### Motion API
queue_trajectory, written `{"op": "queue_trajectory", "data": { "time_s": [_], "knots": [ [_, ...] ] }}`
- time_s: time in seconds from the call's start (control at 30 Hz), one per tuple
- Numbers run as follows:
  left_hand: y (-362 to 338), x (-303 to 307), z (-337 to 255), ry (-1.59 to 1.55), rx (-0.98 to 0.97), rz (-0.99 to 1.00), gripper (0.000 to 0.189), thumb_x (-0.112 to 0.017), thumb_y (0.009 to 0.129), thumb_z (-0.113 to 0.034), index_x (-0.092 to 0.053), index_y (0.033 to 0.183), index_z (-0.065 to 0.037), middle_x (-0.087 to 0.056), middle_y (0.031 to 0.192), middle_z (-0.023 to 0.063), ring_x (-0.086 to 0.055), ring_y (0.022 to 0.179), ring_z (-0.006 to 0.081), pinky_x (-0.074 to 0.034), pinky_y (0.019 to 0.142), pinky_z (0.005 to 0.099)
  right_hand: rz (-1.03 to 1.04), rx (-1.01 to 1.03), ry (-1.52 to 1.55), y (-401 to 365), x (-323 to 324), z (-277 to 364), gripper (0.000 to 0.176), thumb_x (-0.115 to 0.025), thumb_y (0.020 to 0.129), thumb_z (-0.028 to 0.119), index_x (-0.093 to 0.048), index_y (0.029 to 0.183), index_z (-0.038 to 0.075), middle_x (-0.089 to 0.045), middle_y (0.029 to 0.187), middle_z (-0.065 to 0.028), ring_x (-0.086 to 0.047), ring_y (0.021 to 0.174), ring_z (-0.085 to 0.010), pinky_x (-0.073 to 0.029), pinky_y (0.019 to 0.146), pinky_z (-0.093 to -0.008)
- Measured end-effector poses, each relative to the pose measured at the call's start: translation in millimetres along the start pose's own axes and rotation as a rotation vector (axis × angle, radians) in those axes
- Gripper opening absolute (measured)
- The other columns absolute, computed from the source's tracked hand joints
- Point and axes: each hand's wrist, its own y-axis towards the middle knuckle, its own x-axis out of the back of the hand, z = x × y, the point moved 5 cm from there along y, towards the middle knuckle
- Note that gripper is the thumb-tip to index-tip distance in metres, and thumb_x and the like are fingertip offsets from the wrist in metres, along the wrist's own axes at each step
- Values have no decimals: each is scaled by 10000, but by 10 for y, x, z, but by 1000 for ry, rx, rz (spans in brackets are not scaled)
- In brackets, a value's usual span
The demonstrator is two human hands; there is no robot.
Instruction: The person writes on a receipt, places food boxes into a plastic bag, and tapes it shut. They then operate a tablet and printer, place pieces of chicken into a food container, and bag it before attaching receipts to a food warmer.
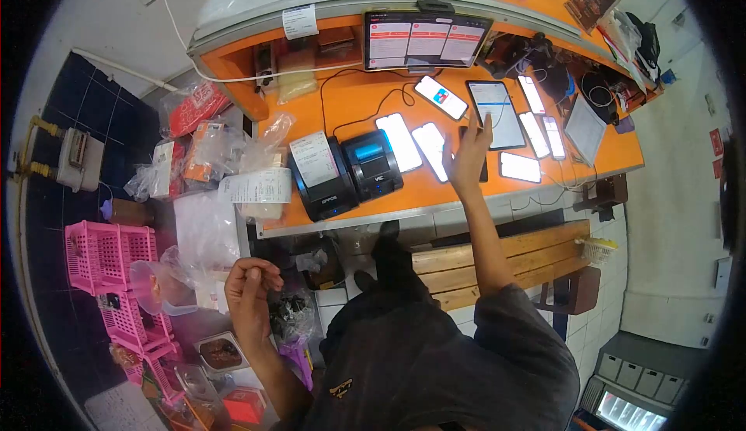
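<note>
My right hand reaches over the orange desk with its fingers apart and holds nothing. One fingertip is right at the lower left part of a tablet's lit screen. Below the palm, a dark phone is partly hidden. Lit phones lie left of the hand, with others to its right. My left hand is raised at the left, away from the desk, its fingers curled in towards the thumb and nothing showing in them.
Two black receipt printers stand at the desk's left front. A larger screen is mounted at the back. Cables cross the desktop. Pink baskets and a food tray are at the left. A wooden bench is below the desk.
</note>
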Motion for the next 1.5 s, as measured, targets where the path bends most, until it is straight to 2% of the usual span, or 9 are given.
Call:
{"op": "queue_trajectory", "data": {
  "time_s": [0.27,0.57,0.7,1.03,1.13,1.2,1.23,1.37,1.5],
  "knots": [
    [-195,-48,193,-4,30,49,170,-585,983,-169,-619,993,-3,-681,889,111,-629,726,155,-489,673,280,191,-170,-81,-1364,252,-332,641,-649,871,122,-368,1413,-75,-268,1432,-425,-306,1338,-538,-297,1097,-557],
    [-538,61,272,11,61,28,162,-567,994,-160,-619,990,-7,-682,889,108,-626,723,137,-484,663,264,438,-266,-181,-1818,68,-279,498,-657,841,197,-488,1273,18,-482,1279,-250,-421,1273,-418,-313,1066,-613],
    [-656,112,212,-10,20,0,159,-563,995,-155,-615,989,-5,-678,886,107,-623,720,138,-484,662,263,169,-44,-12,-1395,118,-2,446,-668,818,130,-511,1215,4,-507,1236,-242,-473,1178,-425,-399,950,-559],
    [-868,297,206,37,-17,-92,188,-581,992,-204,-603,994,-18,-664,877,100,-611,709,141,-474,642,269,-99,-16,468,450,-328,489,317,-621,848,58,-537,1146,-8,-570,1083,-200,-555,1040,-361,-487,842,-439],
    [-914,314,196,32,-20,-106,187,-576,993,-200,-604,997,-15,-666,877,103,-613,705,144,-482,635,276,-108,-105,730,805,-571,532,272,-593,874,53,-531,1134,1,-578,1031,-169,-601,933,-277,-519,743,-361],
    [-953,356,206,25,-27,-113,185,-574,994,-196,-606,999,-14,-667,879,105,-616,705,146,-491,637,282,-15,-386,1107,910,-887,428,242,-573,889,36,-528,1126,13,-579,1000,-138,-608,808,-187,-525,665,-284],
    [-974,378,202,24,-30,-122,185,-574,994,-196,-606,999,-14,-667,879,105,-616,705,146,-491,637,282,17,-521,1199,956,-805,518,269,-529,900,17,-488,1167,14,-552,1106,-156,-624,782,-167,-547,682,-279],
    [-1021,441,198,23,-29,-151,180,-574,992,-189,-606,1000,-12,-664,871,104,-619,704,150,-496,645,283,-20,-681,1354,1152,-984,431,363,-414,905,-6,-368,1264,-29,-432,1306,-224,-651,927,-232,-582,703,-313],
    [-1052,487,226,18,-27,-164,173,-565,995,-183,-603,998,-14,-660,867,107,-617,699,154,-497,645,285,11,-768,1384,1231,-1008,420,397,-383,918,-14,-339,1312,-27,-481,1179,-226,-655,975,-283,-621,784,-381]
  ]
}}
